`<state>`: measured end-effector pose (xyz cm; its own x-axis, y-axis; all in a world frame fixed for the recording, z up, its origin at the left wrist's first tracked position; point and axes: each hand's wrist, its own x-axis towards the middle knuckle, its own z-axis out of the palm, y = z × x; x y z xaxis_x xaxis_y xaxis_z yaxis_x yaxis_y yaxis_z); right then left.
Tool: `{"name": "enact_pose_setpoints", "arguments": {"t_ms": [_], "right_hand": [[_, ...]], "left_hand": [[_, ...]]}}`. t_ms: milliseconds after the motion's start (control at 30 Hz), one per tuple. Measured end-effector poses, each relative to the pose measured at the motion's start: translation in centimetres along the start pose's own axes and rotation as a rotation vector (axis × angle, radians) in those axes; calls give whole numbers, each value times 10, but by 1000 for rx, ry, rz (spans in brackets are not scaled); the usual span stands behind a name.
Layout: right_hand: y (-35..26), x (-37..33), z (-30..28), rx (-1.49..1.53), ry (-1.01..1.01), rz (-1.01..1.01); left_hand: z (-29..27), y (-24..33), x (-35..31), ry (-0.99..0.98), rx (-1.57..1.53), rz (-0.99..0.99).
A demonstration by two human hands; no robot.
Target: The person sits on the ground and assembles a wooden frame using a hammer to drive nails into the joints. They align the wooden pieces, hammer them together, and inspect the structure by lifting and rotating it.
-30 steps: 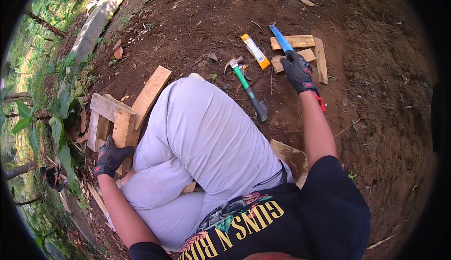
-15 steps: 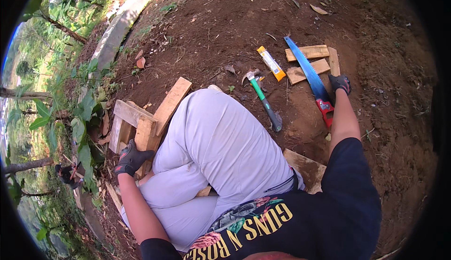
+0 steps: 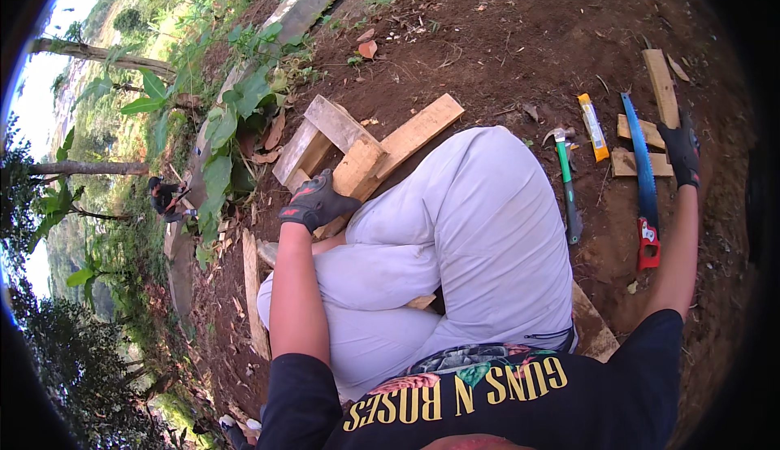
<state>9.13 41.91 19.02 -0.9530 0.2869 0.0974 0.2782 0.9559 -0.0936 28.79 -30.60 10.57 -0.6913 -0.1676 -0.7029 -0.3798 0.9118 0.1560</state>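
My right hand (image 3: 682, 151), in a dark glove, grips the lower end of a short wooden block (image 3: 662, 86) that points away from me on the far right. Below it on the soil lie two more wooden blocks (image 3: 641, 164), with a blue-bladed handsaw (image 3: 642, 165) across them, its red handle toward me. My gloved left hand (image 3: 317, 202) is closed on a piece of a wooden frame (image 3: 361, 165) made of joined boards, beside my bent leg. A claw hammer (image 3: 567, 186) with a green and black handle lies between my knee and the saw.
A yellow and white packet (image 3: 594, 127) lies by the hammer. A board (image 3: 591, 324) sits beside my hip, and another plank (image 3: 254, 295) lies on my left. Leafy plants (image 3: 219, 153) and a concrete edge (image 3: 305, 7) border the soil. Another person (image 3: 166, 198) is farther off at left.
My right hand has taken up the block and swung it away from the other two. My left hand stays on the frame. The whole view has turned to the left.
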Motion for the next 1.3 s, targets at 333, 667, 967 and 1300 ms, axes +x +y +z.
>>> {"name": "enact_pose_setpoints", "arguments": {"t_ms": [333,667,967,1300], "right_hand": [[-340,-81,79,-13,-695,-1099],[-403,-78,110,2,-830,-1263],[-414,-87,144,182,-874,-1347],[-430,-91,140,124,-936,-1321]], "left_hand": [[-3,0,1,-16,-8,10],[1,-7,4,26,-10,12],[-8,4,-3,9,-48,-11],[-1,0,5,21,-24,11]]}}
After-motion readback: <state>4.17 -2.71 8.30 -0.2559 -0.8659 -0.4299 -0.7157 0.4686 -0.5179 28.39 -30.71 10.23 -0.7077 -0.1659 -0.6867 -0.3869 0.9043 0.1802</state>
